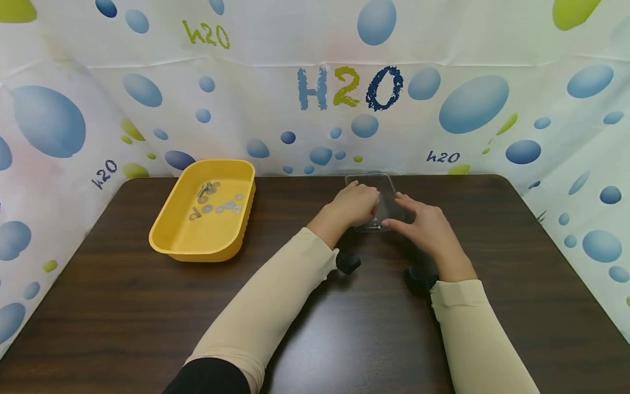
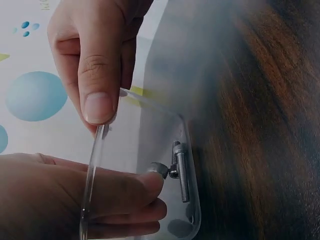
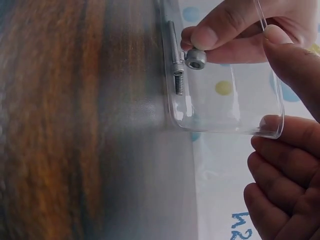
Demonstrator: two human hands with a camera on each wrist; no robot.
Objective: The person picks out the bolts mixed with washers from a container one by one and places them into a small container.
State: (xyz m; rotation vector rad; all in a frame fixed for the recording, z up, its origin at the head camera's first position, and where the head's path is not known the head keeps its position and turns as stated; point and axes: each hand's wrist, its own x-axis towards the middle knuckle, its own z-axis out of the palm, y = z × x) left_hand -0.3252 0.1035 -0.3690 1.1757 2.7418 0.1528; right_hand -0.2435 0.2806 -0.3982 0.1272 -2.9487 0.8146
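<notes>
A clear plastic box [image 1: 389, 205] stands at the back middle of the table. My left hand [image 1: 355, 205] reaches inside it and pinches a socket-head bolt [image 3: 195, 59] between thumb and fingers; the bolt's head shows while the fingers cover its shank. Close beside that head, a long silver bolt [image 2: 182, 174] and a shorter bolt [image 3: 179, 84] lie in the box. My right hand [image 1: 425, 224] grips the box's near right rim, with the thumb on one side of the wall and fingers on the other.
A yellow tray [image 1: 199, 249] to the left holds several washers [image 1: 229, 204] and a few bolts [image 1: 202, 190]. Dark wood tabletop [image 1: 123, 306] lies around both containers. Behind the table hangs a white printed curtain [image 1: 275, 120].
</notes>
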